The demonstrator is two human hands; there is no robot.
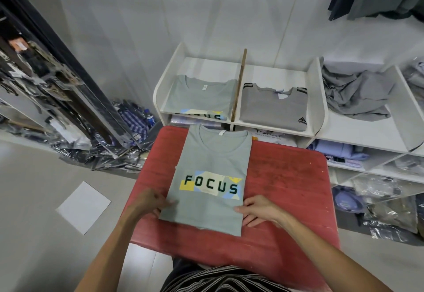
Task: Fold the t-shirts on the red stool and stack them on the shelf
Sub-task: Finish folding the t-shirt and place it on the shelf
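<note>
While the folded FOCUS t-shirt (211,177) lies flat on the red stool (286,177), the left hand (150,202) touches its 8 o'clock edge, its fingers too blurred to judge. The right hand (259,210) rests at 4 o'clock with relaxed fingers, thumb on the fabric, gripping nothing.

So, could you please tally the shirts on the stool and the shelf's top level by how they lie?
Folded FOCUS t-shirts: 2
Folded Adidas t-shirt: 1
Crumpled grey garment: 1
Total: 4

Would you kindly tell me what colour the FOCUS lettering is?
Very dark, near black, on the FOCUS t-shirt; clearest in the head view.
</note>
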